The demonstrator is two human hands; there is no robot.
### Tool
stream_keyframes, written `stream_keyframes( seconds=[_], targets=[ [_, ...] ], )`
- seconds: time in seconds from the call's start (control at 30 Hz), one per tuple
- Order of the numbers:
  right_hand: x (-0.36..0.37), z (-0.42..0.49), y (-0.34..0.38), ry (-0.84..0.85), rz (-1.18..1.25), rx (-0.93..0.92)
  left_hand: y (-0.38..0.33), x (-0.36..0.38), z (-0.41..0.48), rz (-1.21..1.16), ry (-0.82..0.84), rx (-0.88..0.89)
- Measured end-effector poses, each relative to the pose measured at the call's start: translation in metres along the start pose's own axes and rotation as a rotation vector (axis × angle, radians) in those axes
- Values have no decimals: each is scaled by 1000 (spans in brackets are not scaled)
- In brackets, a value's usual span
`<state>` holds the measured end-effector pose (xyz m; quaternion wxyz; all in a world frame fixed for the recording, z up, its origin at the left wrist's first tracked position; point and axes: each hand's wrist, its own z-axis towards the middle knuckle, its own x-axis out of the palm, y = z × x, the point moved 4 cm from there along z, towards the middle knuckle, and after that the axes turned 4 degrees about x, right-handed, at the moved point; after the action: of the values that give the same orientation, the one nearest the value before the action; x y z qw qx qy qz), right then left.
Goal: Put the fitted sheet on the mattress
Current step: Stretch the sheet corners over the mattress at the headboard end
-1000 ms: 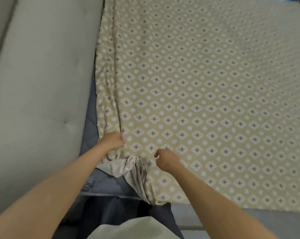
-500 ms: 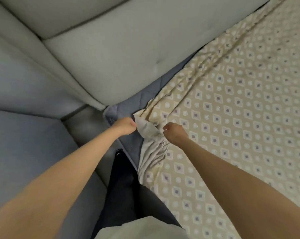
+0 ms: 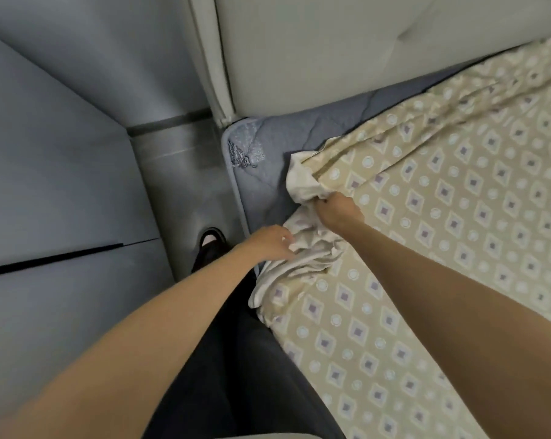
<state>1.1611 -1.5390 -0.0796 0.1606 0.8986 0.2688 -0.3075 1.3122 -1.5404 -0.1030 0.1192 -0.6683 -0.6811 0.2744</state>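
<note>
A beige fitted sheet (image 3: 458,217) with a diamond and circle print lies spread over the blue-grey mattress (image 3: 268,172). The mattress corner nearest the headboard is bare. The sheet's corner is bunched, with its pale underside turned up. My right hand (image 3: 339,210) grips a fold of that bunched corner on top of the mattress. My left hand (image 3: 269,242) holds the gathered sheet edge at the mattress side, fingers curled into the fabric.
A padded grey headboard (image 3: 331,52) stands behind the mattress. To the left are a grey wall (image 3: 62,137) and a narrow strip of grey floor (image 3: 179,185). My dark trousers and one shoe (image 3: 211,242) fill the gap beside the bed.
The view has swung left and down toward the bed corner. Both hands have moved the bunched sheet corner; my left hand has dropped to the mattress side and my right hand has taken a higher fold.
</note>
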Motion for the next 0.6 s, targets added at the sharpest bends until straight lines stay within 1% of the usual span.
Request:
stream_keyframes(
  seconds=[0.07, 0.1, 0.2, 0.3, 0.4, 0.43, 0.5, 0.6],
  targets=[
    [2, 7, 2, -27, 143, 44, 7, 23, 10, 7, 33, 7],
    [2, 10, 2, -25, 255, 79, 8, 32, 12, 22, 29, -1],
    [13, 14, -2, 8, 626, 223, 11, 53, 14, 79, -54, -60],
    [28, 12, 0, 164, 1032, 314, 10, 60, 8, 125, -185, -94],
    [29, 3, 21, 372, 1477, 320, 19, 49, 4, 65, -362, -119],
    [29, -1, 29, 426, 1554, 311, 25, 43, 0, 41, -416, -112],
    [30, -6, 37, 463, 1514, 254, 40, 27, -9, 16, -491, -113],
    [34, -9, 39, 333, 1262, 205, 71, 0, -26, 65, -550, -197]
  ],
)
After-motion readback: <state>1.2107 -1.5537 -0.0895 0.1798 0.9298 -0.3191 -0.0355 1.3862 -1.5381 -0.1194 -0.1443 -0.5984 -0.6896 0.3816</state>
